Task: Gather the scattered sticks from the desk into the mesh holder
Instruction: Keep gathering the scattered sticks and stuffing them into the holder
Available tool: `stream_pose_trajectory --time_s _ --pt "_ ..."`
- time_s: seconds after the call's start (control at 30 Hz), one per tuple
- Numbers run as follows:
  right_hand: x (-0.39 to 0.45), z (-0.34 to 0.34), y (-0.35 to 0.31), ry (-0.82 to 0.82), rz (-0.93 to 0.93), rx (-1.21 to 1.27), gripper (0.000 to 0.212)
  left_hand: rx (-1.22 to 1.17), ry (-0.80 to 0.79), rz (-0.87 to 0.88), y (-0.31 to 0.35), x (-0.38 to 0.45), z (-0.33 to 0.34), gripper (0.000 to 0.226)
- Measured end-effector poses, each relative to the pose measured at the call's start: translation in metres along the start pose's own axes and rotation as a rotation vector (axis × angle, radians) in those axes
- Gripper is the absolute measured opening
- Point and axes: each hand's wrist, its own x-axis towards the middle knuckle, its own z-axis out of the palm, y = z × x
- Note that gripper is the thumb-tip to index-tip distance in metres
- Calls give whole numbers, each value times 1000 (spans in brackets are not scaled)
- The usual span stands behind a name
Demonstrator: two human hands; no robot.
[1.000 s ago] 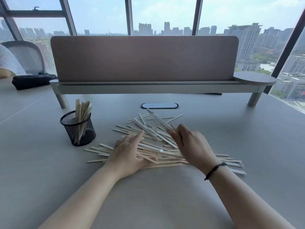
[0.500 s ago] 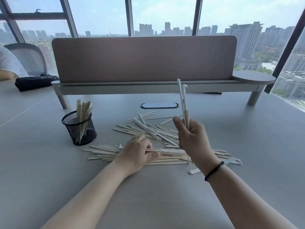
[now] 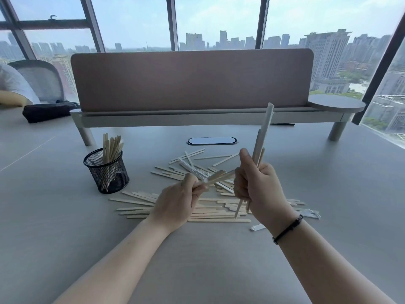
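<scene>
Both hands' fingers clamped on sticks, left hand (image 3: 175, 202), right hand (image 3: 258, 189), mesh holder (image 3: 107, 172) apparently part-filled, loose pile (image 3: 210, 209) beneath.

A grey counter (image 3: 65, 227) carries a brown divider panel (image 3: 190, 80) on a raised shelf (image 3: 197, 119), backed by tall windows (image 3: 131, 20) showing hazy daylight over city towers
</scene>
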Motion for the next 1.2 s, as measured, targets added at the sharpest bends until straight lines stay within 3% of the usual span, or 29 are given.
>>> stream_pose_trajectory --time_s 0.2,0.33,0.43,0.6,0.7,0.83,0.93,1.07,1.2 --pt "-9 12 5 -92 28 -24 58 -322 283 -191 11 14 -24 23" --pt "-14 20 10 -180 25 -69 57 -658 398 -438 27 26 -44 61" --pt "-17 22 11 -213 26 -91 56 -881 364 -527 36 22 -46 65" --pt "-17 20 15 -199 65 -98 56 -908 315 -583 40 12 -43 65" --pt "-17 17 16 -176 87 -102 56 -741 309 -523 40 9 -46 73" --pt "-18 16 15 -164 103 -72 56 -645 348 -435 40 6 -47 54" --pt "-18 16 14 -159 105 -77 57 -656 384 -496 41 8 -43 58" --pt "-19 18 10 -158 95 -53 55 -772 451 -633 42 10 -43 54" --pt "-20 19 8 -156 71 -54 55 -990 600 -612 46 21 -62 57"
